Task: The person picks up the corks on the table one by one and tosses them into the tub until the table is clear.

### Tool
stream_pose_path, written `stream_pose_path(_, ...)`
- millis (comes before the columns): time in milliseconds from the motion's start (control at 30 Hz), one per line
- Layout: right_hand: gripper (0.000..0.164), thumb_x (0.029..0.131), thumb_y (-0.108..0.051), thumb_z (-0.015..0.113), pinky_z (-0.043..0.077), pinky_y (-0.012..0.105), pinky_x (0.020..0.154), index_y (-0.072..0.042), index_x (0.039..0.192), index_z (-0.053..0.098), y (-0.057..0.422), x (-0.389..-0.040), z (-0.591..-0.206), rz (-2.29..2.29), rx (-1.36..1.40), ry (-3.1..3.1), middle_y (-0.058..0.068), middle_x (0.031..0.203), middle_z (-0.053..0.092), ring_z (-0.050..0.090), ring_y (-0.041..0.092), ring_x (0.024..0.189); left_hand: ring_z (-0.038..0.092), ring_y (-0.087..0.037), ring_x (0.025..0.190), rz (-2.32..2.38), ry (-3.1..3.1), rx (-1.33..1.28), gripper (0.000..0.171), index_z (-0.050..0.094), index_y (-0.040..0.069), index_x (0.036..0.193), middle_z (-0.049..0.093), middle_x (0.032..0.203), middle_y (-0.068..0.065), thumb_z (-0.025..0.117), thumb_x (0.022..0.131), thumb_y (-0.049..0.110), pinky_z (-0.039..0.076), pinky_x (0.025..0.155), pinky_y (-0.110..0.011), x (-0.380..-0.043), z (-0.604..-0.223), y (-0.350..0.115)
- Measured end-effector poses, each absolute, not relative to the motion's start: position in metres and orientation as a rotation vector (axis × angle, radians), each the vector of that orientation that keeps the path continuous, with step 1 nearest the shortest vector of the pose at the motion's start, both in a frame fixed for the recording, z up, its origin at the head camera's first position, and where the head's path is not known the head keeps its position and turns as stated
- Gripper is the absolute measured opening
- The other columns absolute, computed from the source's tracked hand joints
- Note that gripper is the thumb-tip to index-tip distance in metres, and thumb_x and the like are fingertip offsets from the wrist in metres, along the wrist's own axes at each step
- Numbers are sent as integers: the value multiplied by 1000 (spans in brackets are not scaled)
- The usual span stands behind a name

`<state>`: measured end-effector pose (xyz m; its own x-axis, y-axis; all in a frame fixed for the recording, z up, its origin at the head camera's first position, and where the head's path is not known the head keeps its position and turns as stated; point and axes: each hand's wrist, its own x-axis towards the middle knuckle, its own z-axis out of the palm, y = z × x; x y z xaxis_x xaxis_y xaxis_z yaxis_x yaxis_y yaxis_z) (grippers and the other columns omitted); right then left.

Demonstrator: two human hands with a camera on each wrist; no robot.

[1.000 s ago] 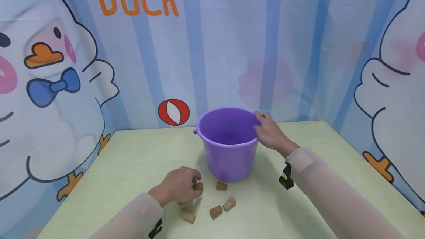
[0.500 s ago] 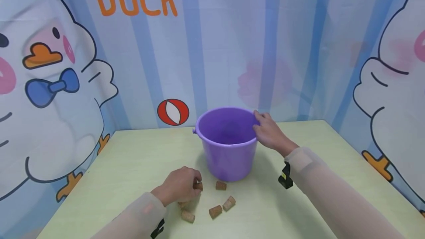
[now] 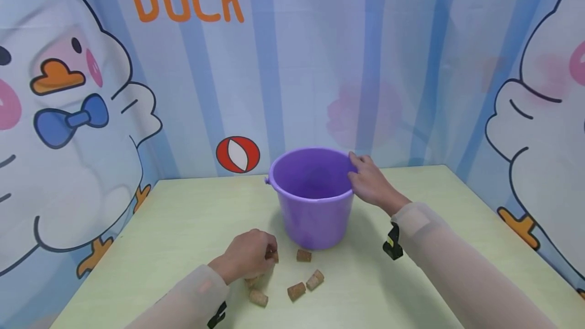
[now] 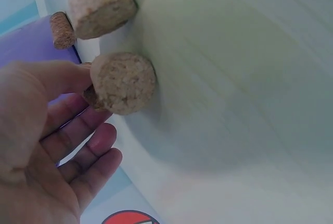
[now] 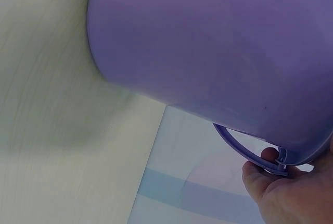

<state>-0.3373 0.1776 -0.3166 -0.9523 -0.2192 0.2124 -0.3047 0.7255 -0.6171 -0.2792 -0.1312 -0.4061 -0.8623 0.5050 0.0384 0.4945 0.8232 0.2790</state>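
- Standing upright near the back edge of the worktop [image 3: 196, 222], the bucket [image 3: 315, 223] has worktop stretching away on both sides and a curtain [image 3: 311, 65] behind.
- The left hand [image 3: 248, 254] pinches a cork [image 3: 275, 257] between thumb and forefinger, in front of the bucket and to its left.
- The right hand [image 3: 372, 183] grips the bucket's rim [image 3: 318, 199].
- Five more corks [image 3: 296, 291] lie nearby, stubby and brown; the bucket is purple, narrowing downward.

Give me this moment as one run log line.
left hand: pinches cork | right hand: grips purple bucket at rim | bucket: upright on table | other corks: in front of bucket
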Motion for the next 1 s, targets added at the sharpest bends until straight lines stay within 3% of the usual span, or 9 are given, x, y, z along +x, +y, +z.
stream_pose_path(500, 62, 105, -15, 32, 20, 61, 121, 3, 161, 13, 177, -337, -316, 1059, 410, -2804, 31, 161, 21, 22, 48, 149, 52, -12, 75, 482, 3026, 801, 5, 75, 17, 87, 62, 75, 9, 79, 86, 15, 49, 70, -34, -281, -395, -135)
stream_pose_path(1000, 63, 103, -12, 29, 17, 60, 122, 4, 161, 12, 177, -338, -317, 1056, 415, -2808, 31, 163, 18, 18, 46, 151, 53, -11, 78, 574, 3046, 873, 8, 74, 20, 84, 61, 74, 15, 75, 88, 14, 49, 72, -35, -279, -377, -141)
